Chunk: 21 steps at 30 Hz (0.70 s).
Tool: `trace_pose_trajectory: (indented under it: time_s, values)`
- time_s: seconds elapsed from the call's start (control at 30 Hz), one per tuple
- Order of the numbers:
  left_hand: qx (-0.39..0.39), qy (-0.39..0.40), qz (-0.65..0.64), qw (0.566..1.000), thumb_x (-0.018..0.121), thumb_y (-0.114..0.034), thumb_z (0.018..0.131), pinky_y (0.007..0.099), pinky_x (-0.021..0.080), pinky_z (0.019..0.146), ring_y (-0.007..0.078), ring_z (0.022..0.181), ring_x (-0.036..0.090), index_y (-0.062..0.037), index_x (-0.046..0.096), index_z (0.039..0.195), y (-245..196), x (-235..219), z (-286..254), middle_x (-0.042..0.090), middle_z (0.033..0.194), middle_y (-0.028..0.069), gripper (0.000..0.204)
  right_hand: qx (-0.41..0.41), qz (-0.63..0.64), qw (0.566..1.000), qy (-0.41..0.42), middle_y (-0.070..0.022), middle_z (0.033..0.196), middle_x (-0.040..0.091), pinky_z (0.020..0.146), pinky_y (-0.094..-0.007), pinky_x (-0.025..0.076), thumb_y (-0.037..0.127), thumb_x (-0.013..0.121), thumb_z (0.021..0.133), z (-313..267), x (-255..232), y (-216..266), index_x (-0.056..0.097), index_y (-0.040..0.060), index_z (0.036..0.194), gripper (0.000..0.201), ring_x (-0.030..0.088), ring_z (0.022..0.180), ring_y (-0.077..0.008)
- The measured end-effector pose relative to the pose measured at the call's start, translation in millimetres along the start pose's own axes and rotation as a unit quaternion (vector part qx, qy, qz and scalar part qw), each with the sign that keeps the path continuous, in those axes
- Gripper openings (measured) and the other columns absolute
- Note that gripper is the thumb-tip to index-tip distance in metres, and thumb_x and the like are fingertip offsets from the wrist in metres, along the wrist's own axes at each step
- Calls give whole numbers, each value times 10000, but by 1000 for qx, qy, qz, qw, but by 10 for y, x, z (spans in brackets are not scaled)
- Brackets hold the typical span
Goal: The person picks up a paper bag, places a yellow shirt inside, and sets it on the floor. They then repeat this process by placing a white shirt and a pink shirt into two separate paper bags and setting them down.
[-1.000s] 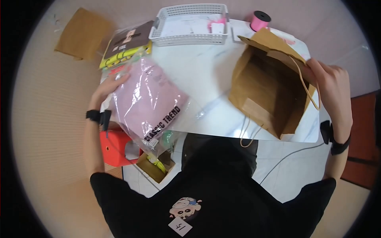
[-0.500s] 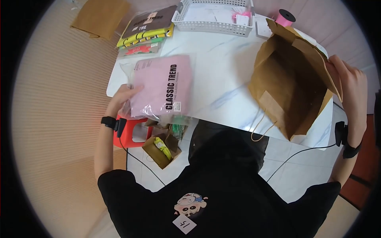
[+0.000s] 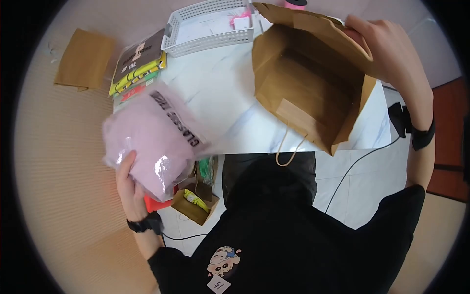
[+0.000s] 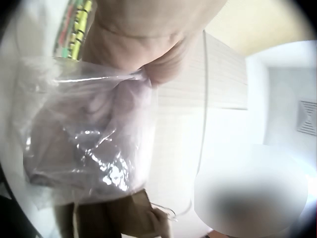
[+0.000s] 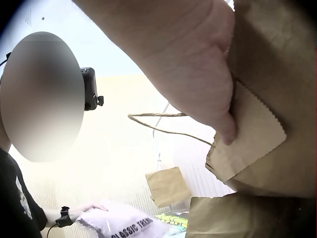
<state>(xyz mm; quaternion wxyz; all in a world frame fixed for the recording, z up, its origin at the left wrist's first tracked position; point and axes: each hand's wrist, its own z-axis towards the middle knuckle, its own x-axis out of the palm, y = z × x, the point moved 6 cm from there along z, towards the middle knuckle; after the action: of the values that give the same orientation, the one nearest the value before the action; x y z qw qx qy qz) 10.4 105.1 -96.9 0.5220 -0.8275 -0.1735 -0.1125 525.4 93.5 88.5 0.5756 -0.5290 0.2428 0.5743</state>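
My left hand [image 3: 131,188] grips the lower left edge of a pink garment in a clear plastic packet [image 3: 152,134], lifted and tilted at the table's left side. In the left wrist view the clear packet [image 4: 94,144] hangs from the hand [image 4: 143,44]. A brown paper bag [image 3: 313,73] gapes toward me on the right, one handle dangling at its near edge. My right hand [image 3: 387,49] pinches its upper right rim; in the right wrist view the thumb of that hand [image 5: 188,64] lies against the paper [image 5: 252,131].
A white basket [image 3: 210,46] stands at the table's back, left of a pink spool [image 3: 295,4]. Packed garments [image 3: 137,61] are stacked at the back left, near a flat brown bag [image 3: 85,59]. Below the table's front edge are a red stool [image 3: 157,203] and an open bag [image 3: 193,213].
The pink packet has turned and moved left and toward me with my left hand. The camera view has shifted; the right hand still holds the bag's rim, and the bag appears further left.
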Motion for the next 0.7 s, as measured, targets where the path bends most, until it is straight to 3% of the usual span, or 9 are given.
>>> trace_pose_trajectory:
  time_s: [0.07, 0.17, 0.27, 0.33, 0.53, 0.57, 0.63, 0.67, 0.7]
  values:
    - [257, -56, 132, 956, 666, -38, 903, 492, 498, 1041, 365, 1200, 611, 38, 496, 1393, -90, 216, -433, 594, 1323, 210, 525, 24, 3, 1000, -3, -198, 777, 655, 661, -433, 508, 113, 614, 936, -13, 56, -75, 634, 38, 990, 95, 634, 760, -411]
    - [411, -100, 9, 906, 698, -95, 892, 486, 434, 1098, 376, 1260, 567, 49, 517, 1378, 258, 516, -729, 595, 1335, 214, 539, 64, -5, 998, 28, -225, 779, 668, 670, -437, 531, 105, 621, 883, 29, -182, 76, 687, 16, 980, 147, 655, 760, -411]
    - [390, 33, -59, 918, 597, -253, 1011, 478, 472, 1059, 316, 1267, 567, 72, 481, 1395, 741, 799, -814, 574, 1364, 206, 516, 79, 13, 996, 30, -248, 754, 668, 666, -448, 544, 118, 620, 859, -78, -212, 112, 721, -6, 938, 178, 668, 731, -413]
    - [453, 76, 83, 884, 609, -193, 998, 455, 483, 1037, 303, 1227, 585, 56, 530, 1340, 1114, 1310, -709, 589, 1319, 202, 431, 78, 38, 996, 3, -259, 736, 655, 676, -455, 544, 125, 611, 878, -95, -141, 19, 716, -11, 941, 183, 661, 726, -427]
    - [575, 184, 468, 645, 644, -14, 958, 387, 515, 973, 263, 1106, 636, 6, 676, 1176, 2154, 2278, -669, 633, 1182, 190, 221, 86, 202, 976, 4, -276, 806, 662, 716, -462, 547, 116, 573, 932, -22, -46, 8, 678, -31, 1028, 204, 664, 772, -440]
    - [572, 190, 470, 645, 644, -14, 958, 387, 515, 973, 263, 1106, 636, 6, 676, 1176, 2227, 2310, -547, 633, 1182, 190, 221, 98, 194, 974, 57, -278, 842, 670, 730, -458, 550, 103, 558, 941, 14, 47, -35, 662, -33, 1065, 211, 668, 793, -439]
    - [311, 216, 370, 849, 630, 0, 973, 353, 495, 1020, 189, 1139, 616, -12, 627, 1248, 2395, 2339, -82, 630, 1217, 129, 275, 107, 186, 970, 112, -280, 879, 678, 744, -454, 554, 89, 542, 950, 24, 174, -72, 646, -36, 1101, 222, 673, 814, -437]
    - [309, 215, 366, 851, 630, 0, 973, 353, 495, 1020, 189, 1139, 616, -12, 627, 1248, 2392, 2459, -41, 630, 1217, 129, 275, 88, 194, 973, 89, -264, 871, 686, 744, -442, 558, 74, 535, 946, 28, 226, -37, 643, -35, 1110, 224, 683, 808, -421]
    - [181, 215, 127, 951, 639, -1, 969, 341, 487, 1026, 175, 1151, 606, -17, 584, 1301, 2296, 2611, 22, 620, 1245, 105, 337, 71, 204, 974, 62, -247, 864, 694, 743, -430, 563, 58, 527, 943, 18, 280, -31, 639, -34, 1119, 228, 692, 801, -405]
